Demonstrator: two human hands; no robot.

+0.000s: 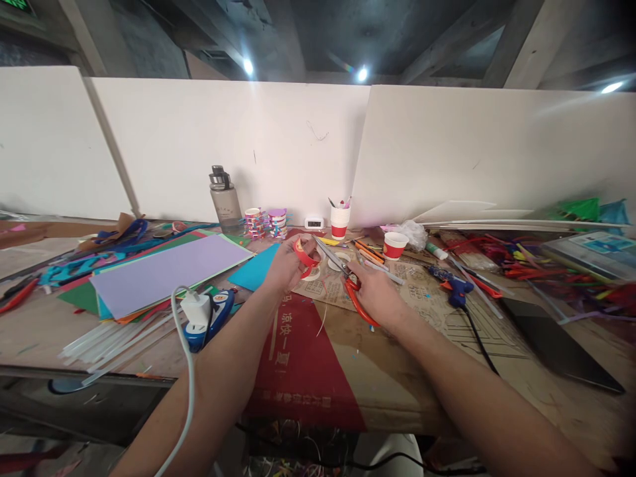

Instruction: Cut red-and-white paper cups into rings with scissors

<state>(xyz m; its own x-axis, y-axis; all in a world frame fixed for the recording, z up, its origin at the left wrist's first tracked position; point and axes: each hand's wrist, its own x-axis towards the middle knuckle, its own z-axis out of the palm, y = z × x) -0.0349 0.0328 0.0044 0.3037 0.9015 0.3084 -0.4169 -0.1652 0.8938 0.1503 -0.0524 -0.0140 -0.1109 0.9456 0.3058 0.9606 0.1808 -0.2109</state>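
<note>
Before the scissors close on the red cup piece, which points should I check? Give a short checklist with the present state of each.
1. Left hand grips the red cup piece: ok.
2. Right hand holds the scissors by the orange handles: ok.
3. Blades open and pointing toward the piece: ok.
4. Left fingers out of the blade path: cannot tell.
5. Blade on a cut line: cannot tell, too small.
6. Glue gun apart from both hands: ok.

Red paper ring (305,255), orange-handled scissors (350,286), lilac sheet (171,270) w/ teal sheet (256,267) beside, red-white cups (395,245).
</note>
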